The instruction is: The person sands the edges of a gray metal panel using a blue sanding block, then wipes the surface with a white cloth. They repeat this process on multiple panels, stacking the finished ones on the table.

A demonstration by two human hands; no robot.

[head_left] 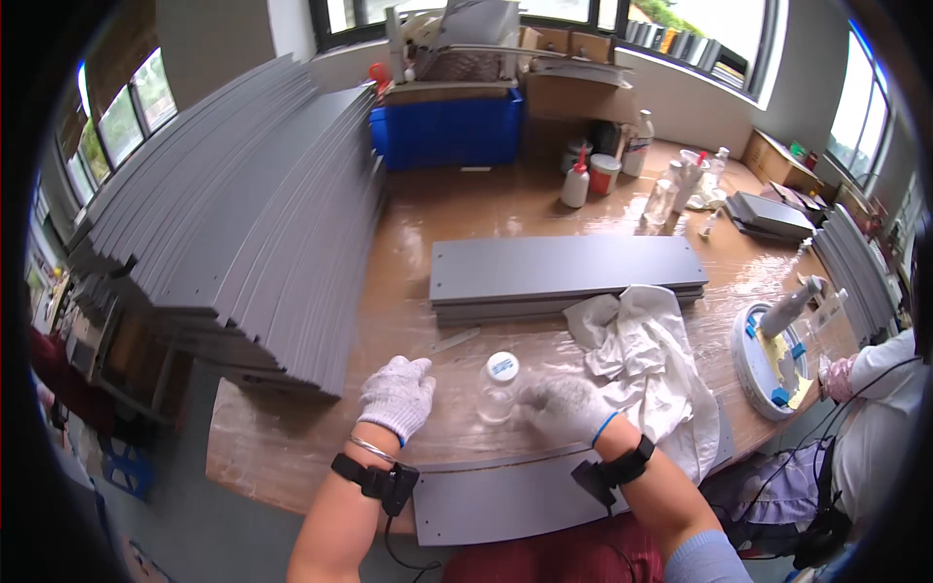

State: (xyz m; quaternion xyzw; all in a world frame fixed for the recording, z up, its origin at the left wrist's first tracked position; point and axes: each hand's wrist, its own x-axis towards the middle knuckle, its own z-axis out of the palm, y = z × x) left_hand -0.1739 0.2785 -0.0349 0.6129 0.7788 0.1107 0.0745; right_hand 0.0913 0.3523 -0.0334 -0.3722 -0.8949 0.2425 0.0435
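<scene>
A clear bottle with a white cap [502, 366] stands upright on the table between my hands. My right hand [567, 406], in a pale knitted glove, is just to its right; its fingertips blur at the bottle's side, so I cannot tell whether they grip it. To the left, my left hand [397, 396], gloved alike, rests closed above the tabletop with curled fingers and nothing visible in it. A grey panel [505, 496] lies along the near table edge, below both hands. Beyond the bottle sits a short stack of grey panels [569, 267], with a crumpled white cloth [646, 364] against its right end.
Tall stacked grey panels [243, 214] fill the left side. A blue bin [447, 131] and boxes stand at the back. Glue bottles [575, 185] and jars are at back right. A round tub lid [768, 360] holds a grey bottle. Another person's arm [880, 374] reaches in from the right.
</scene>
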